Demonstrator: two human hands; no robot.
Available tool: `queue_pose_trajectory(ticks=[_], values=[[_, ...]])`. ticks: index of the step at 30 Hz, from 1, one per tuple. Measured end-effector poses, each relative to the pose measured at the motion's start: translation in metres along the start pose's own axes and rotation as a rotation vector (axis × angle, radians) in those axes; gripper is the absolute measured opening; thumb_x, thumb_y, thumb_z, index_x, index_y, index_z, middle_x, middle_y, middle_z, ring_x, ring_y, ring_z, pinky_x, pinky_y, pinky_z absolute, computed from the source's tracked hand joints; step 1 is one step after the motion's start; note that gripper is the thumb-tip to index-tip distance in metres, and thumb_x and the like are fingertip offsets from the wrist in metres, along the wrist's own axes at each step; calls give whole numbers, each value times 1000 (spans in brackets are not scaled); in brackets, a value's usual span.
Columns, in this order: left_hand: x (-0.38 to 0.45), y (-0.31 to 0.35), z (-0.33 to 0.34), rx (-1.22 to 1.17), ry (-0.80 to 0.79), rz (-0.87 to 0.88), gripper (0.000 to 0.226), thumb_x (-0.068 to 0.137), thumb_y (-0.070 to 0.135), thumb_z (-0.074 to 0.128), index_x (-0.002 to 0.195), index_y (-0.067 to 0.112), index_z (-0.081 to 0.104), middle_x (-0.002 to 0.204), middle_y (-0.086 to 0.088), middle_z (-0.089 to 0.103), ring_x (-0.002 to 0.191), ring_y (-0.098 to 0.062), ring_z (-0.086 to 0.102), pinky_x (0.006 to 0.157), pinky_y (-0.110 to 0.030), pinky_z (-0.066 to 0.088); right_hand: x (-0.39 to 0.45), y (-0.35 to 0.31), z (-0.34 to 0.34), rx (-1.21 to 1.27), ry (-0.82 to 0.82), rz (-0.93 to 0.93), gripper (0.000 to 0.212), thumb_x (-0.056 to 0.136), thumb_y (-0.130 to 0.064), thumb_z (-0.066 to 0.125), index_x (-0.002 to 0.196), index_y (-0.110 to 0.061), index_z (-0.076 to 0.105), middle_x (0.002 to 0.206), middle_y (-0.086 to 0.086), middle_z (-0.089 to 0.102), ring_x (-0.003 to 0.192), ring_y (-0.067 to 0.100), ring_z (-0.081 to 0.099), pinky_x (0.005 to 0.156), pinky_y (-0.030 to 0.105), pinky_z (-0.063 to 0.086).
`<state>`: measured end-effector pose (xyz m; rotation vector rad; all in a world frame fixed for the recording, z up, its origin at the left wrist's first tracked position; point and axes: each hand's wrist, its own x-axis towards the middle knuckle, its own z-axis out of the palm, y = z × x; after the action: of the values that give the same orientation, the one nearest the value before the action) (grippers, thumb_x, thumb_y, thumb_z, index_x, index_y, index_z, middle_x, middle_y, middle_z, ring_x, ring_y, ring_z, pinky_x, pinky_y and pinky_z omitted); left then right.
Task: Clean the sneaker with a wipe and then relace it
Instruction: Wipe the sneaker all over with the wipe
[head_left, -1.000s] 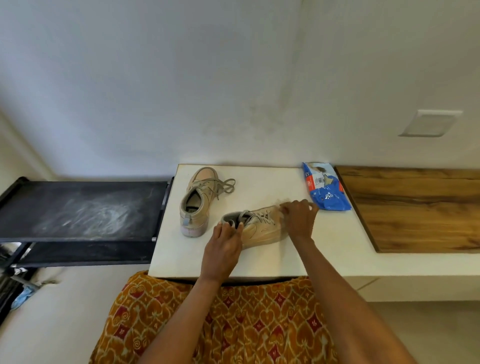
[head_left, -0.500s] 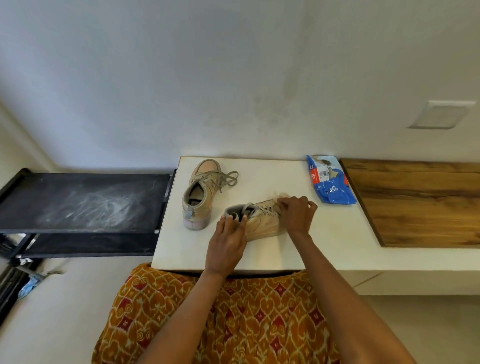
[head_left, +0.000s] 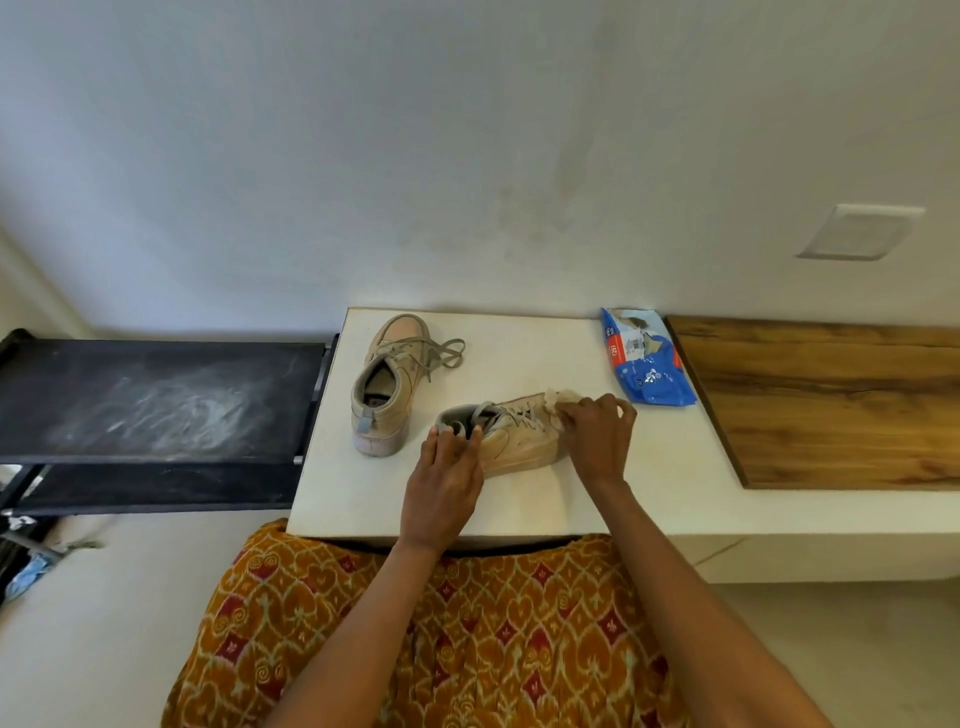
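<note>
Between our hands, the sneaker (head_left: 511, 441) lay on its side on the white table (head_left: 519, 499), heel toward our left hand (head_left: 444, 480), toe under our right hand (head_left: 595, 434). Our left fingers curled over the heel collar, gripping it. Our right fingers pinched a pale wipe (head_left: 563, 399) against the toe. Beyond our left hand stood the second sneaker (head_left: 387, 384), laced, toe pointing away. Just beyond our right hand sat a blue wipe pack (head_left: 647, 366), beside a wooden board (head_left: 831, 400). Left of the table stood a black rack (head_left: 156, 400).
</note>
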<state>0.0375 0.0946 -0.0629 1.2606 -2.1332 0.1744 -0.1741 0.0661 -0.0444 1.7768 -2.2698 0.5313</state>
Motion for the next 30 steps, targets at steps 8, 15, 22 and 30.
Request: queue_pose_trajectory(ticks=[8,15,22,30], values=[[4,6,-3,70,58,19,41,88,22,42,114,0,65,95,-19,62,99,-30,42,80,-38,55,26,-16,1,69,-134,187,20,92,-14,53,98,-19,72,96,4,69,101,25,53,92,38,29],[2,3,5,59,42,-5,38,90,20,45,119,1,61,106,-20,55,102,-31,45,83,-39,52,-6,12,-3,8,-70,22,15,88,-16,61,95,-20,74,87,4,72,92,28,57,89,41,31],[10,5,2,58,4,-25,37,79,6,68,116,8,64,98,-14,60,85,-29,53,72,-33,53,22,13,-9,-65,-190,274,23,94,-12,49,109,-13,67,100,9,67,104,29,54,88,39,40],[19,0,4,110,-51,-12,26,85,5,59,109,13,65,91,-9,59,74,-24,48,66,-31,45,1,13,-13,-23,-263,-21,25,94,-30,50,109,-22,69,103,4,69,101,24,54,82,37,36]])
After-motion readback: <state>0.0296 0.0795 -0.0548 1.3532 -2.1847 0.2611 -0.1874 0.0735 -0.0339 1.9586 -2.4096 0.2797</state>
